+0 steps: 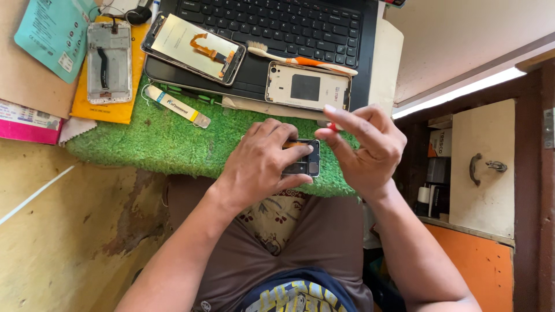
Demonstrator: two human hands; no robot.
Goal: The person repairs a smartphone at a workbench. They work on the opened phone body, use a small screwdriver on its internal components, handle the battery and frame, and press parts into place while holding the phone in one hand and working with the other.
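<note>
Left hand [263, 164] clamps down on small dark phone part [305, 162], near edge of green turf mat [167, 141] | right hand [364, 147] just beside it, fingers pinching red-handled tool [332, 125] | white phone back cover [307, 86] beyond, on mat's far side

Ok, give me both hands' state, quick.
Left hand: closed on the dark phone part.
Right hand: pinching a small red tool.

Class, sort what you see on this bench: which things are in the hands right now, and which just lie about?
In hand:
left hand holds the small dark phone part
right hand pinches a red-handled tool

Lying about:
toothbrush
white back cover
opened phone
phone frame
glue tube
laptop
green mat
</note>
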